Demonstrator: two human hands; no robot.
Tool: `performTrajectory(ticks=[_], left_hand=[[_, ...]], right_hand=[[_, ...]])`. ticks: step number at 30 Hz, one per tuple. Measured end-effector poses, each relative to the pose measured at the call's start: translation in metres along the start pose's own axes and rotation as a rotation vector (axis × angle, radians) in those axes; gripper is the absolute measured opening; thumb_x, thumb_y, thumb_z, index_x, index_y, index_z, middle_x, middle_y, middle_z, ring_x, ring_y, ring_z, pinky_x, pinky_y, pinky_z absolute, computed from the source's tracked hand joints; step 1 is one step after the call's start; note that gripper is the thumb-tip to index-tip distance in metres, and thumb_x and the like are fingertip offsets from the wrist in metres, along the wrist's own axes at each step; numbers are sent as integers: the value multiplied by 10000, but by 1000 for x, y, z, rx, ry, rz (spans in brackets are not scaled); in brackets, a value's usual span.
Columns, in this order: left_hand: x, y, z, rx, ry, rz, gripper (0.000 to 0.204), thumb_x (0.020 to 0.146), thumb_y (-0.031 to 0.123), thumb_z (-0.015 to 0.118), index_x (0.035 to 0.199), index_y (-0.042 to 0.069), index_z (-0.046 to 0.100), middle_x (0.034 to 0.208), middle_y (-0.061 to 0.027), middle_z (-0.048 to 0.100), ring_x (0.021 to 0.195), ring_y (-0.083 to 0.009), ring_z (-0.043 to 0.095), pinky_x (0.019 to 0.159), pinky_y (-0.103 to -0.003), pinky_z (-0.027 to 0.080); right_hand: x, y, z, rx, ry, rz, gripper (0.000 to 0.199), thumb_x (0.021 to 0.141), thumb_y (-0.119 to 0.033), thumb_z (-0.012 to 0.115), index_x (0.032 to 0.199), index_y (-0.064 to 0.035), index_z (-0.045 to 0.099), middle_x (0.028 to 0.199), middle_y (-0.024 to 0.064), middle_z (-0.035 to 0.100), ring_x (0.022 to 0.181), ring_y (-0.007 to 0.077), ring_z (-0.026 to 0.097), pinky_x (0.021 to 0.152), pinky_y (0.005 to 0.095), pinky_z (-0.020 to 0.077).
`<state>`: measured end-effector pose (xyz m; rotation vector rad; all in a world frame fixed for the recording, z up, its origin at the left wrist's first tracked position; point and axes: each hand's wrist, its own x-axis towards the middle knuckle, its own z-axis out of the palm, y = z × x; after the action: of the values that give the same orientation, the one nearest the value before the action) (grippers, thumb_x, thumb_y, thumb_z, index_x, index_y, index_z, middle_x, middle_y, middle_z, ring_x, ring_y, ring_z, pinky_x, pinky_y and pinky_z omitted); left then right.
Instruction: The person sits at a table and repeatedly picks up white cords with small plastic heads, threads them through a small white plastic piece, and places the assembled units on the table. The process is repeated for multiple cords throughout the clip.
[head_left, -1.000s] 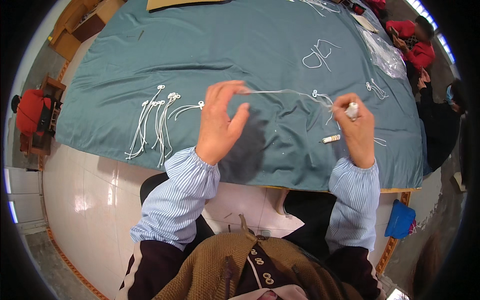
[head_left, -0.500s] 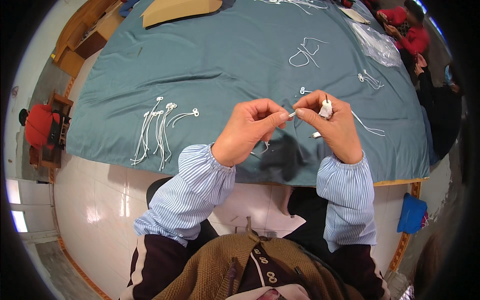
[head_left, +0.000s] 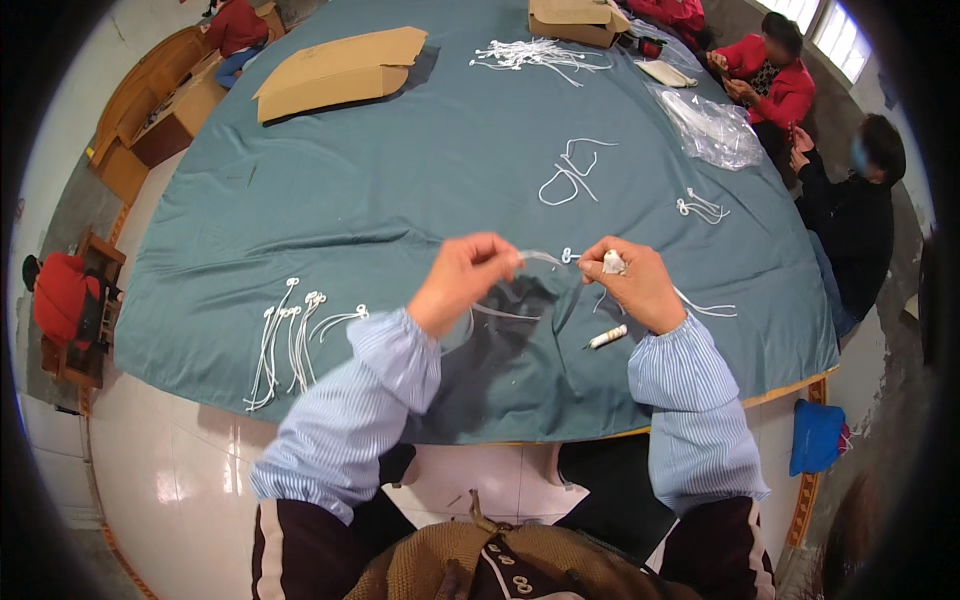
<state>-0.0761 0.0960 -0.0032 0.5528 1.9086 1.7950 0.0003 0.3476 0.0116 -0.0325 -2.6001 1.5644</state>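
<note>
- Two blue-and-white striped sleeves [head_left: 690,390] cover the person's forearms, which reach forward and angle inward over the table.
- One small white cylinder [head_left: 608,337] lies near the right hand; its dark markings are too small to read.
- Left hand [head_left: 465,280]: back upward, thumb and forefinger pinched on a pale strand [head_left: 540,257], blurred, which stretches toward the right hand above the green cloth [head_left: 420,180].
- Right hand [head_left: 632,285]: fingers curled leftward, clasping one white-wrapped tool [head_left: 614,262]; whether it also grips the strand, I cannot tell.
- One looped knot [head_left: 567,256] shows between the hands.
- Left, a group of knotted cords [head_left: 300,345] overlaps too much to count.
- Farther right, one small cord bunch [head_left: 703,207]; beyond it, one clear plastic bag [head_left: 712,130].
- Farthest, one white cord pile [head_left: 540,55] and two cardboard boxes [head_left: 340,70].
</note>
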Motion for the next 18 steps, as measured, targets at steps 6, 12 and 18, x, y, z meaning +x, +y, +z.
performTrajectory(ticks=[6, 12, 18], left_hand=[[156, 41, -27, 307, 478, 490, 190, 862, 196, 706, 873, 7, 697, 707, -49, 651, 677, -100, 572, 627, -284, 450], [247, 7, -8, 983, 495, 555, 281, 790, 345, 740, 948, 113, 757, 1051, -89, 690, 1071, -269, 601, 883, -469, 444], [235, -43, 34, 1043, 173, 216, 223, 783, 302, 749, 898, 111, 752, 1036, -120, 662, 1039, -304, 606, 853, -448, 484]], right_hand=[[86, 31, -27, -306, 7, -33, 207, 918, -225, 621, 963, -38, 698, 813, 89, 709, 763, 201, 675, 711, 342, 510], [153, 67, -22, -863, 177, 32, 233, 928, -327, 610, 980, -105, 659, 880, 155, 699, 857, 361, 667, 735, 435, 499], [109, 81, -63, -885, 36, 80, 310, 886, -372, 654, 1004, -93, 587, 1027, 167, 670, 971, 368, 637, 790, 476, 483]])
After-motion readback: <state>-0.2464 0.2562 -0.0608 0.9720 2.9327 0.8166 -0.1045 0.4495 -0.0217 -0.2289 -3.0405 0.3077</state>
